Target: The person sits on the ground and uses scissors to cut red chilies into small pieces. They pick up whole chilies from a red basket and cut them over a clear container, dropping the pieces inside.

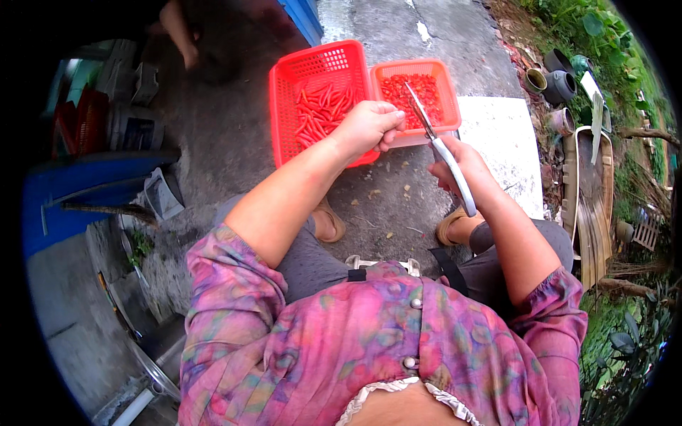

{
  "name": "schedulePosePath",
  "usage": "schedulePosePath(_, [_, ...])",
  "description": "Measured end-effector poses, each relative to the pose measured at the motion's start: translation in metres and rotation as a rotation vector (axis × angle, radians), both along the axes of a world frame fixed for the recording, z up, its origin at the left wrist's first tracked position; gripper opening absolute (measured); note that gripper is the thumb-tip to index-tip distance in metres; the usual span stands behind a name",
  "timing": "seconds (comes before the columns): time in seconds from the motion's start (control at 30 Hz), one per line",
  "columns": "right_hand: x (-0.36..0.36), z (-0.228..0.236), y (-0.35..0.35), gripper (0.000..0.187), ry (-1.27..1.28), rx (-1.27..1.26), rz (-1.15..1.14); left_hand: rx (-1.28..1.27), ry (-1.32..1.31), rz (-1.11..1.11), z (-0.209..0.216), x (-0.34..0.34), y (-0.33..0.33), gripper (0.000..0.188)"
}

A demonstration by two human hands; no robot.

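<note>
My right hand [465,167] grips a pair of scissors [455,172] with a pale handle. The blades point up and left over the front of a small orange-red basket [450,78]. Chopped red chilies [394,86] fill that basket. Just left of the blades, my left hand [373,126] has its fingers pinched together; whatever they hold is too small to make out. Under and beyond that hand stands a larger red basket [279,92] with a pile of whole red chilies [323,106] inside. The two baskets stand side by side.
A white board [501,156] lies on the concrete right of the small basket. My sandalled feet stand before the baskets. Pots [558,85] and a long tan trough [590,206] line the right side. Another person's leg [179,32] shows at the upper left, above a blue object [92,192].
</note>
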State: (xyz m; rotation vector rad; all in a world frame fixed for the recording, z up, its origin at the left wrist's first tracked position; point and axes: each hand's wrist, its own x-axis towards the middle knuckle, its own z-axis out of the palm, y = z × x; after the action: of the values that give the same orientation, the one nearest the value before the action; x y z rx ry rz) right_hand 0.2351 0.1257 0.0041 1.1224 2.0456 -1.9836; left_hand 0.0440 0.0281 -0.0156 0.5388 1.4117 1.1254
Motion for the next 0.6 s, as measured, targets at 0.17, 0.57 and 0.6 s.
schedulePosePath(0.17, [0.004, -0.026, -0.002, 0.035, 0.149, 0.046, 0.073, 0.049, -0.004, -0.005, -0.003, 0.004, 0.003, 0.023])
schedulePosePath(0.57, [-0.005, 0.007, 0.003, 0.024, -0.125, -0.082, -0.076, 0.035, 0.373, 0.076, -0.024, -0.024, 0.011, 0.027])
schedulePosePath(0.6, [-0.004, 0.003, 0.004, 0.024, -0.103, -0.084, -0.098, 0.019, 0.468, 0.117, -0.025, -0.035, 0.013, 0.025])
